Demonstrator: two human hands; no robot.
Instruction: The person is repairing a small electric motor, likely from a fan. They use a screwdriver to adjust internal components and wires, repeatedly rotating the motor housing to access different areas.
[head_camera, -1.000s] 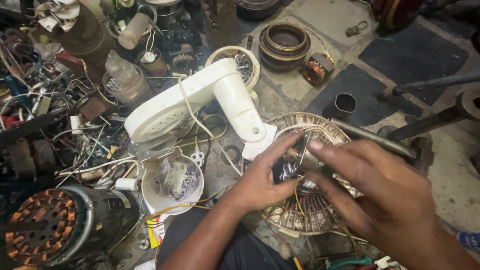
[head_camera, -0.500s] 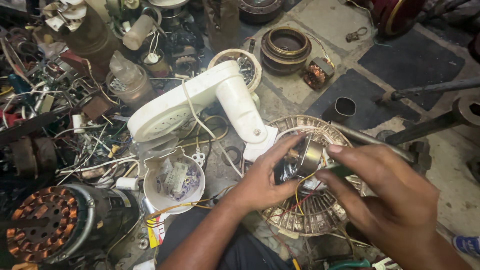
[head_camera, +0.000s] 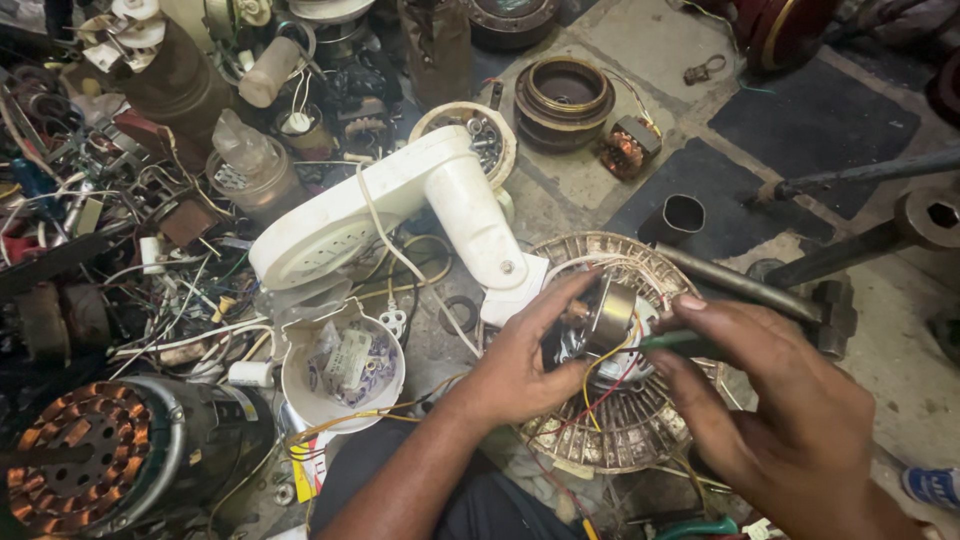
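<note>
On a grimy concrete workshop floor (head_camera: 640, 40) littered with wires and motor parts, the left hand (head_camera: 520, 365) clasps a small metal motor (head_camera: 600, 318) above a round wound stator (head_camera: 620, 420). The right hand (head_camera: 790, 420) pinches a green-handled tool (head_camera: 690, 345) against the motor, beside a white fan stand (head_camera: 400, 215).

Motor repair workshop: stator windings (head_camera: 610, 400), dismantled motor (head_camera: 90, 470), loose wires (head_camera: 150, 300) crowding floor.

hands 2 (head_camera: 520, 365) (head_camera: 790, 420) | round wound stators 1 (head_camera: 620, 430) | white fan stands 1 (head_camera: 400, 205) | white cups 1 (head_camera: 300, 385)
</note>
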